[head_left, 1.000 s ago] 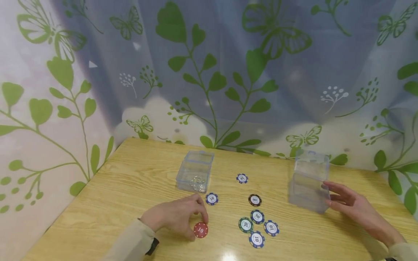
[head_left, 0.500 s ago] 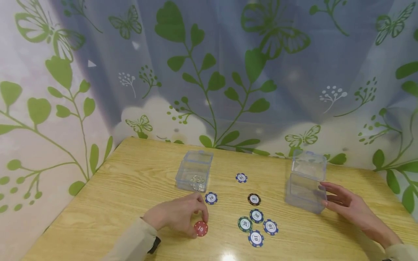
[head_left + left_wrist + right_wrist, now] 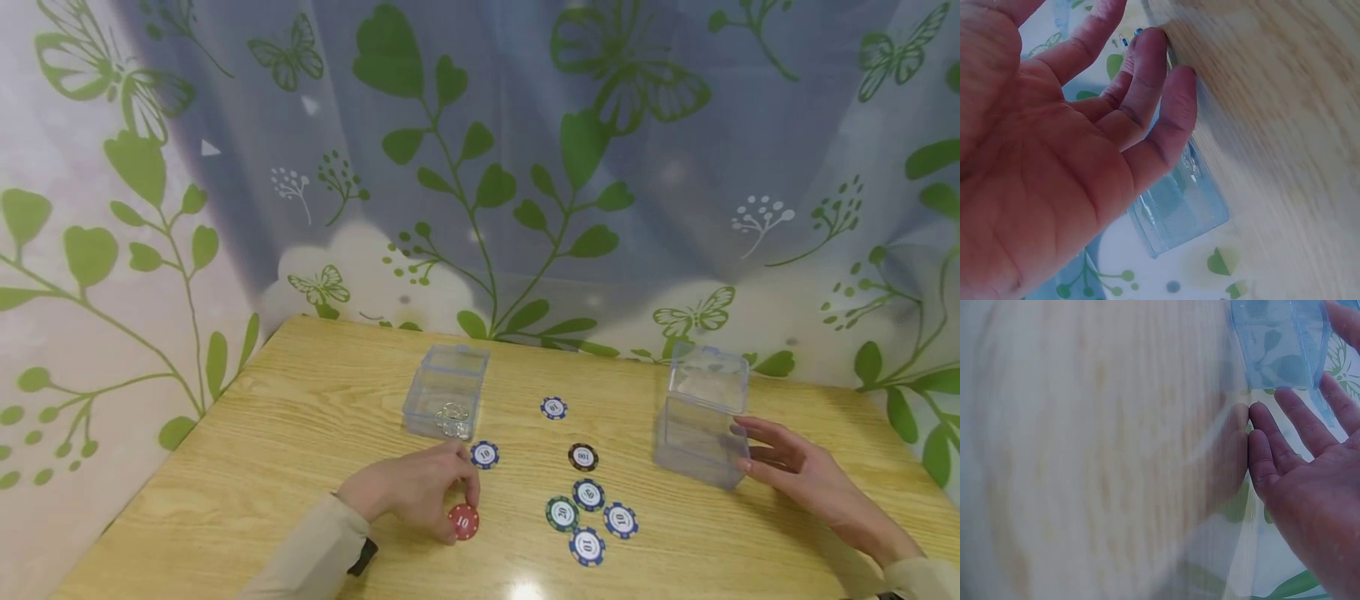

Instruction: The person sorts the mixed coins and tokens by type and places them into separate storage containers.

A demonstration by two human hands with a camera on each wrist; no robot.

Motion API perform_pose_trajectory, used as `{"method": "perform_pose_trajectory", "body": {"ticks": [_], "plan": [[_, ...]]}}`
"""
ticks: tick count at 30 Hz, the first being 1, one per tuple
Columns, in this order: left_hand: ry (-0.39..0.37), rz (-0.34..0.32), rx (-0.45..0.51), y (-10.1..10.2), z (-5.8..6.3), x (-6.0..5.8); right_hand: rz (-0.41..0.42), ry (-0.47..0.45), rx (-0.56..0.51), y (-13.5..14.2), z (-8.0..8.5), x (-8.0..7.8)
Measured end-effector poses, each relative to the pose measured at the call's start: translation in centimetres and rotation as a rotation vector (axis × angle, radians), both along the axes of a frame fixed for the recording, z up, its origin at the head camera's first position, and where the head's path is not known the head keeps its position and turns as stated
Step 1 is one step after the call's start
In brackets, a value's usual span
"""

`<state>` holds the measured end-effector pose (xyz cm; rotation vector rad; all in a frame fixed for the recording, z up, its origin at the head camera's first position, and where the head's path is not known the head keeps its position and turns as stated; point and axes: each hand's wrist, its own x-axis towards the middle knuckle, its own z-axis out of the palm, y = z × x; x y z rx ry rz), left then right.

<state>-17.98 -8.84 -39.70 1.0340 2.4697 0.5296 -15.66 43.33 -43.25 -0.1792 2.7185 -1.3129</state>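
In the head view, the thumb and index finger of my left hand (image 3: 420, 487) pinch a red poker chip (image 3: 464, 522) marked 10 by its edges, low over the wooden table. The left wrist view shows that palm, but the chip is out of sight there. My right hand (image 3: 806, 471) has its fingers extended, with thumb and index fingertip against the right wall of a clear plastic box (image 3: 693, 446), lid raised. In the right wrist view the fingers lie loosely spread below the bluish box (image 3: 1279, 350).
A second clear box (image 3: 442, 400) with its lid up holds shiny round pieces (image 3: 453, 420). Between the boxes lie a black 100 chip (image 3: 583, 457), a green 20 chip (image 3: 562, 514) and several blue chips (image 3: 588, 547). A leaf-patterned curtain (image 3: 480, 208) hangs behind the wooden table (image 3: 322, 375).
The right box has shifted slightly left with my right hand at its side. My left thumb has closed in on the red chip, which has moved a little up and right.
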Motion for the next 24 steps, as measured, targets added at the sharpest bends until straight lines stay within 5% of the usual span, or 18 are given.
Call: {"method": "perform_pose_trajectory", "body": {"ticks": [8, 19, 24], "plan": [[-0.099, 0.000, 0.088, 0.0, -0.5, -0.4, 0.002, 0.003, 0.002, 0.0, 0.0, 0.0], [-0.249, 0.088, 0.178, -0.3, -0.9, -0.6, 0.008, -0.001, 0.001, 0.0, -0.1, -0.1], [-0.246, 0.092, 0.200, -0.4, -1.2, -1.0, 0.013, 0.001, -0.008, 0.1, -0.1, 0.0]]}}
